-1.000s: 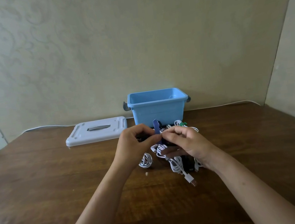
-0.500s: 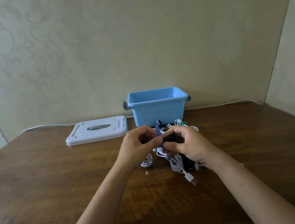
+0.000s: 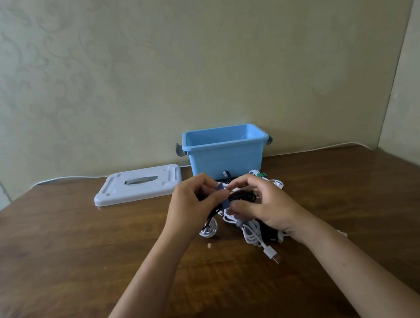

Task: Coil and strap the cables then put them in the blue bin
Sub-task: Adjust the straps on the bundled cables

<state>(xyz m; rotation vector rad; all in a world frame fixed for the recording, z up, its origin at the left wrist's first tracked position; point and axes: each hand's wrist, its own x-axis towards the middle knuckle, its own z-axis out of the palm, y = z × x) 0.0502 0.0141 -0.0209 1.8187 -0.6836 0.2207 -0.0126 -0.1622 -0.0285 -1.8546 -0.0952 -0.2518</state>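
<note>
- The table is dark brown wood with a glossy, streaked grain; it runs back to a pale wall with a faint swirl pattern.
- At the far left of the table's back edge lies a flat, pale grey plastic lid, rectangular with rounded corners, a recessed slot handle in its middle and raised ribs along its ends.
- A thin white cord runs along the seam where the table meets the wall.
- The left hand is curled, its thumb and fingers pinching a dark blue strap, a narrow flat band that wraps round a bundle.
- That bundle is a coiled black cable, thin and round, held just above the table between both hands.
- Behind the hands stands the blue bin, smooth light-blue plastic, box-shaped with a rolled rim, rounded corners and a grey clip at each end; it is open, and what shows of its inside holds nothing.
- The right hand is curled too, fingertips meeting the strap and the black coil from the right side, thumb below.
- Under and around the hands lies a heap of white cables, smooth, looped in small coils, some banded; one flat white plug points toward the near edge.
- A small green strap shows on a white coil at the heap's far right, close to the bin's front.
</note>
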